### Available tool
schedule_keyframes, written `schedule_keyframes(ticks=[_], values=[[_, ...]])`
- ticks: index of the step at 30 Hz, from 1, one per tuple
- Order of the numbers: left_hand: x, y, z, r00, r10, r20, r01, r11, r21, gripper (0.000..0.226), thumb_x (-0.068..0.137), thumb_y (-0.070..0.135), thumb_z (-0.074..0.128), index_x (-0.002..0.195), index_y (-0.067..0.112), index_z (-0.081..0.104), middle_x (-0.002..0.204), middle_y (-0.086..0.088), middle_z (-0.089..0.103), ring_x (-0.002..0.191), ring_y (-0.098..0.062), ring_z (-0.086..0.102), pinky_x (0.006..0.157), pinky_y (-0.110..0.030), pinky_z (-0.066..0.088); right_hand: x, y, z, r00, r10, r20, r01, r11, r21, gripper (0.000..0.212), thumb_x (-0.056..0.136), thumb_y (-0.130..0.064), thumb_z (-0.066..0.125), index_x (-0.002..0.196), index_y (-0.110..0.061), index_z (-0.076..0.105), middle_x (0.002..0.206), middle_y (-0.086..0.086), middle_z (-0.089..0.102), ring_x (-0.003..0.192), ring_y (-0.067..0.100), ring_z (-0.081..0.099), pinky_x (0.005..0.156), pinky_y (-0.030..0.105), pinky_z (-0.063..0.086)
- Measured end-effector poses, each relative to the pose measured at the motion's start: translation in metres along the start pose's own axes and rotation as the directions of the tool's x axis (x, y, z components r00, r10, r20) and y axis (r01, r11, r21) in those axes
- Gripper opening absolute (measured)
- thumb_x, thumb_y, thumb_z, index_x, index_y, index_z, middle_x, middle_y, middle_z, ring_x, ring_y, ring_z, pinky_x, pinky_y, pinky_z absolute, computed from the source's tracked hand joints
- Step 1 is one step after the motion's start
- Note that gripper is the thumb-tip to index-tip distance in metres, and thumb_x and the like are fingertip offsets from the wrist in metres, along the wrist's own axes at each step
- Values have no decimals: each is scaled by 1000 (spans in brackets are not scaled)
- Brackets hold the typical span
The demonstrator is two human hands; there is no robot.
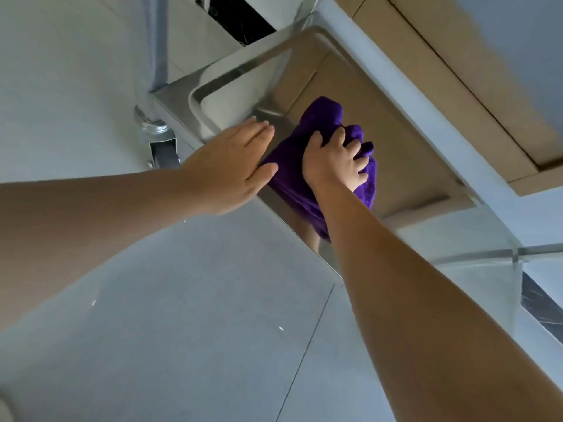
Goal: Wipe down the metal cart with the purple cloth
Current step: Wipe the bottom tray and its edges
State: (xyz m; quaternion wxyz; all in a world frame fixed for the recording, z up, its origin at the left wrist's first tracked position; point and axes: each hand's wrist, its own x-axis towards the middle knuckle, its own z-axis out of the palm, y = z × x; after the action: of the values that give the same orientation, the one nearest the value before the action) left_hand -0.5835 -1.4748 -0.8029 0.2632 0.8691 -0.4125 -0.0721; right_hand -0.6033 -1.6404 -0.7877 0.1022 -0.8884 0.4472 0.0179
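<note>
The metal cart point(231, 71) shows as a shiny steel tray shelf with a raised rim, seen from above near the middle of the view. A bunched purple cloth point(323, 117) lies inside the tray against its near rim. My right hand point(335, 161) grips the cloth from above, fingers curled into its folds. My left hand point(231, 166) rests flat on the near rim of the tray, fingers straight, just left of the cloth.
A caster wheel point(161, 147) of the cart stands on the pale tiled floor point(182, 315) at left, under an upright cart post point(158, 41). A wooden cabinet point(457, 71) runs along the right behind the cart. Another metal bar point(487, 254) crosses at right.
</note>
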Motion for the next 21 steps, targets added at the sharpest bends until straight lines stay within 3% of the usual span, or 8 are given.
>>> schedule_keyframes(ticks=[4, 7, 10, 12, 14, 17, 21], values=[[-2, -4, -6, 994, -35, -103, 18, 987, -161, 69, 92, 42, 20, 146, -1, 18, 152, -17, 22, 142, -23, 15, 108, -16, 5, -16, -21, 4, 975, -220, 28, 221, 975, -37, 63, 95, -57, 25, 149, -26, 16, 156, 6, 15, 142, 38, 8, 113, 53, 12], [-1, 0, -7, 988, -44, -145, 7, 969, -246, 68, 92, 41, 23, 145, -1, 21, 153, -18, 21, 142, -22, 16, 107, -14, 5, -34, -11, 3, 884, -462, 75, 466, 883, -51, 61, 96, -56, 26, 150, -30, 15, 158, 3, 12, 144, 34, 7, 115, 49, 10], [0, 7, -3, 991, -1, -134, -32, 970, -242, 69, 92, 43, 24, 143, -4, 27, 151, -19, 24, 142, -24, 18, 107, -11, 5, -44, 17, -1, 802, -586, 115, 593, 804, -38, 58, 96, -54, 29, 149, -33, 18, 158, 0, 14, 145, 31, 8, 115, 44, 8], [1, 14, 1, 990, 75, -123, -96, 980, -172, 72, 90, 46, 21, 139, -7, 34, 148, -22, 30, 139, -28, 25, 109, -18, 10, -44, 41, -6, 790, -605, 102, 611, 791, -41, 58, 95, -57, 31, 148, -35, 21, 157, -1, 18, 144, 28, 13, 115, 43, 11], [0, 23, 8, 980, 182, -85, -187, 981, -51, 68, 92, 41, 24, 131, -10, 44, 141, -27, 38, 133, -36, 36, 110, -34, 22, -43, 70, -10, 802, -593, 76, 597, 801, -50, 59, 94, -59, 32, 147, -35, 24, 155, -1, 23, 142, 26, 18, 115, 43, 15], [0, 44, 23, 958, 287, -11, -284, 952, 112, 59, 91, 34, 31, 123, -10, 53, 131, -29, 49, 122, -45, 47, 100, -54, 36, -42, 125, -18, 856, -514, 52, 516, 855, -46, 58, 93, -59, 34, 146, -35, 26, 154, -1, 25, 141, 25, 20, 115, 45, 17], [-3, 82, 43, 913, 379, 151, -400, 904, 153, 62, 89, 38, 27, 124, -5, 54, 132, -24, 50, 125, -40, 46, 100, -55, 35, -43, 208, -29, 960, -279, -20, 279, 960, -11, 59, 93, -58, 36, 145, -32, 29, 153, -1, 27, 140, 26, 22, 114, 46, 19]])
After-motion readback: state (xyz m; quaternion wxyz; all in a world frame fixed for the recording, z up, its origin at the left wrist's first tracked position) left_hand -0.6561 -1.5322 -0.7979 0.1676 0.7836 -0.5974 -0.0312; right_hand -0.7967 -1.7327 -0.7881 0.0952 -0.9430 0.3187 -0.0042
